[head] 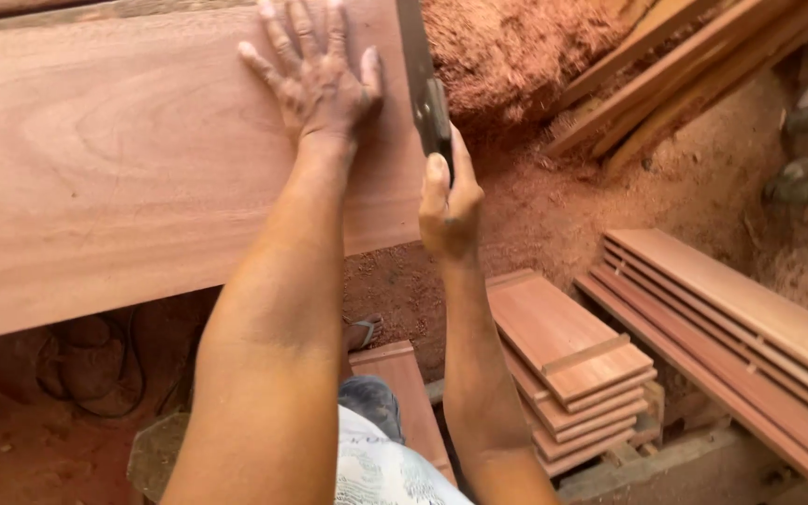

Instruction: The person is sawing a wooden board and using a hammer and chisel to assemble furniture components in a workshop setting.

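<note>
A wide reddish wooden board is laid across the far left of the scene, its right end reaching to about the middle. The left hand is pressed flat on the board near that right end, with the fingers spread apart and nothing clasped; the thumb points toward the board's end edge. Just to the right of it, the right hand is closed around the dark handle of a hand saw, whose long metal blade is held upright along the board's right end and runs away toward the far edge of the view. The thumb is laid along the top of the handle. Whether the blade is touching the wood cannot be told. Below and to the right, on the near side, a stack of short planed boards is seen, and further right a row of long planks is laid side by side. Red sawdust is heaped at the far side beyond the saw, with rough timber lengths leaning at the far right. A dark cable is coiled on the ground under the board at the near left.
</note>
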